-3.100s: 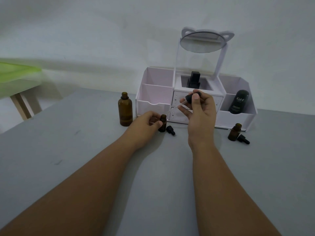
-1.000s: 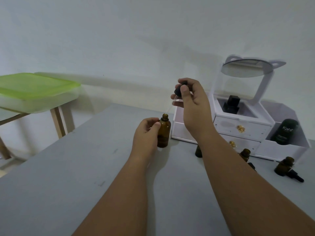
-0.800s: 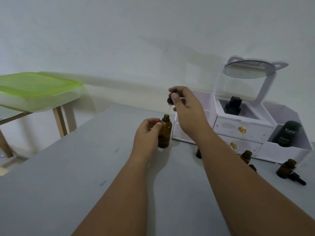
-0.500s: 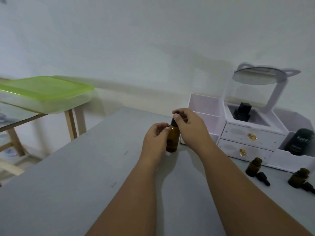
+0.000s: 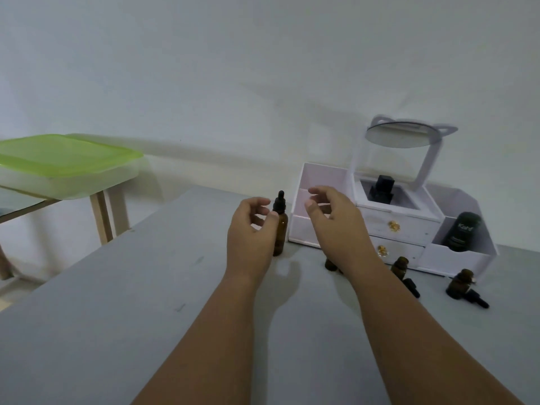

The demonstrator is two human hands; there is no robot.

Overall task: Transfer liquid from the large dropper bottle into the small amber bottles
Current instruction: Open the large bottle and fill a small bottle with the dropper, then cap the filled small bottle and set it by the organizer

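Large dropper bottle (image 5: 283, 232) stands upright on the table (image 5: 117, 317), cap on, right between your fingertips. Your left hand (image 5: 251, 232) hangs loosely curled just beside it, right hand (image 5: 336, 226) relaxed and spread, both holding nothing.

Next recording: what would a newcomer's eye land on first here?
The tall amber glass bottle with a black dropper cap stands upright at centre frame, flanked by the left hand and right hand, fingers loosely curled, neither clearly gripping it. Right of it sits a white plastic organiser with a cat-eared mirror, small amber glass bottles standing in front of it; a lime-green lidded plastic box rests at far left.
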